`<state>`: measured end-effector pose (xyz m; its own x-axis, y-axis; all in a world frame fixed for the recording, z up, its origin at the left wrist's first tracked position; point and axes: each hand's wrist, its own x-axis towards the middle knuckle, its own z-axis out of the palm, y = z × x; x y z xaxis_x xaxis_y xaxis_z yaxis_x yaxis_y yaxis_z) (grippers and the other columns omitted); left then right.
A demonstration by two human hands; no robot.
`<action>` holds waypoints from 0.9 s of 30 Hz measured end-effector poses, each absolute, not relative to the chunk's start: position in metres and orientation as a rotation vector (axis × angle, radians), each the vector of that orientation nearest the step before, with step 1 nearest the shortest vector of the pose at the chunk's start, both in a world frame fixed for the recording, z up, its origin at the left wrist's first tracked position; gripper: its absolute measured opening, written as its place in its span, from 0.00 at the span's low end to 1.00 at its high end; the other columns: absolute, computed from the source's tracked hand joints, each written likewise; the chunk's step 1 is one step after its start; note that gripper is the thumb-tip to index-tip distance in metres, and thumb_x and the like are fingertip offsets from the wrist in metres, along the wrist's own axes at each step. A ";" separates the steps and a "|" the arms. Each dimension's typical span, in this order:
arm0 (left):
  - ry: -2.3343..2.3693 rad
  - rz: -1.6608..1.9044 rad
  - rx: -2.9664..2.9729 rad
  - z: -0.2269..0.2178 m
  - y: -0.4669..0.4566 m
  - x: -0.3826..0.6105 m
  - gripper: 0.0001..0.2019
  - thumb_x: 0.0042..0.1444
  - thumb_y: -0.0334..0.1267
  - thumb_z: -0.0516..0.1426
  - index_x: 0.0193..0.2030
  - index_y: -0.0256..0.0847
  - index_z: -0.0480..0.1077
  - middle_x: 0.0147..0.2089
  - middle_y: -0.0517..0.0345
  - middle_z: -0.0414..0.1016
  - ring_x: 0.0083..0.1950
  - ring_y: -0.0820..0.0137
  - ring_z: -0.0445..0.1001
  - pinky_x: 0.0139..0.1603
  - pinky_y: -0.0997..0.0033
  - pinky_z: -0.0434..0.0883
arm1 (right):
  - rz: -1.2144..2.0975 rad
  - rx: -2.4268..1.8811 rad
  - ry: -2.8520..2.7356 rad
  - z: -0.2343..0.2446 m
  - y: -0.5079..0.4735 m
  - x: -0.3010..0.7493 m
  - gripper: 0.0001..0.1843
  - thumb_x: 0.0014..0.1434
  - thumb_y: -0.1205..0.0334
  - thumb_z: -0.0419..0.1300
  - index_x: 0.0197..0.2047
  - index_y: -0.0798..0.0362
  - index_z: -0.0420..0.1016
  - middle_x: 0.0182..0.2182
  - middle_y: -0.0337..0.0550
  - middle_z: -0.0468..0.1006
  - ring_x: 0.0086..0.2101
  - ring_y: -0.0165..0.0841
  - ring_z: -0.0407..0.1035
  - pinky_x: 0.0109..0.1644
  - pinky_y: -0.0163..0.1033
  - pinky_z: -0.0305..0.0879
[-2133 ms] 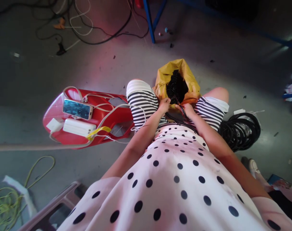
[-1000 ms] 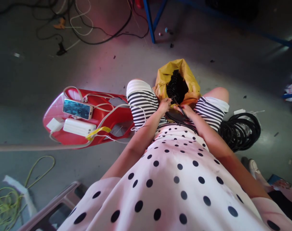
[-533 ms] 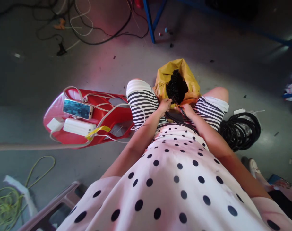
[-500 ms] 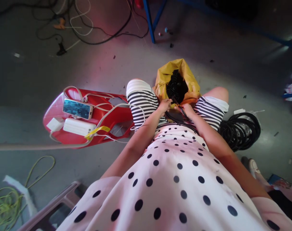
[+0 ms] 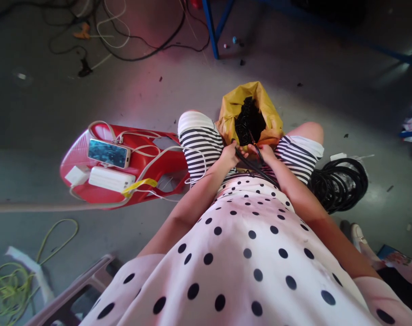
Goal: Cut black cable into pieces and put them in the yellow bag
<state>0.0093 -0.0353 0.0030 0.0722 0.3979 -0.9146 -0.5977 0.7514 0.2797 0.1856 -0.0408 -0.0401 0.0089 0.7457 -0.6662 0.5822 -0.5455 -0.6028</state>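
Bag [image 5: 231,108]: creased, plastic-looking
Cord [image 5: 255,169]: smooth, rubbery-looking
Stool [image 5: 74,156]: glossy plastic
Phone [image 5: 106,152]: glossy, glass-looking screen
Shorts [image 5: 199,136]: matt cloth
Floor [image 5: 134,95]: smooth, faint sheen

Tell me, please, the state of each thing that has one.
Yellow bag: open, black pieces inside
Black strip: held in the left hand
Scissors: held in the right hand, blade opening unclear
Phone: lying face up, screen lit
Black coil: looped, on the floor
Yellow-green cord: loosely tangled, on the floor

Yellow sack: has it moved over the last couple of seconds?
No. The yellow sack stands in the same spot, judged against the blue metal leg beyond it.
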 end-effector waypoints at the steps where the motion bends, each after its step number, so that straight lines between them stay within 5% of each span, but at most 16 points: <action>1: 1.309 0.782 -0.206 0.005 -0.035 0.010 0.14 0.80 0.45 0.52 0.41 0.42 0.65 0.25 0.65 0.64 0.22 0.75 0.65 0.27 0.75 0.73 | 1.575 -2.102 -1.407 -0.041 -0.041 0.186 0.38 0.58 0.21 0.68 0.29 0.53 0.76 0.19 0.42 0.74 0.23 0.35 0.69 0.30 0.38 0.64; 7: 1.433 0.908 -0.196 0.009 -0.034 0.017 0.10 0.79 0.44 0.55 0.45 0.44 0.63 0.26 0.68 0.61 0.19 0.78 0.60 0.20 0.77 0.59 | 1.647 -2.030 -1.362 -0.038 -0.042 0.186 0.38 0.58 0.22 0.69 0.27 0.51 0.72 0.19 0.40 0.72 0.23 0.33 0.67 0.29 0.38 0.62; 13: 1.411 0.962 0.122 -0.002 -0.038 0.016 0.11 0.76 0.35 0.56 0.38 0.43 0.61 0.28 0.69 0.63 0.18 0.82 0.56 0.17 0.80 0.53 | 1.718 -1.977 -1.340 -0.025 -0.040 0.183 0.38 0.58 0.23 0.70 0.25 0.51 0.70 0.18 0.41 0.72 0.23 0.33 0.66 0.30 0.38 0.60; 27: 1.389 0.884 0.415 -0.014 -0.032 0.005 0.11 0.76 0.33 0.56 0.38 0.40 0.66 0.28 0.68 0.65 0.19 0.82 0.56 0.17 0.82 0.54 | 1.781 -1.885 -1.407 -0.030 -0.042 0.184 0.36 0.54 0.24 0.71 0.30 0.51 0.73 0.21 0.36 0.70 0.26 0.32 0.64 0.32 0.38 0.56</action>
<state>0.0047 -0.0318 -0.0141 -0.0591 0.7417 -0.6681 -0.2914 0.6273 0.7222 0.1837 -0.0422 -0.0302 -0.1727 0.7184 -0.6739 0.4893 -0.5312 -0.6917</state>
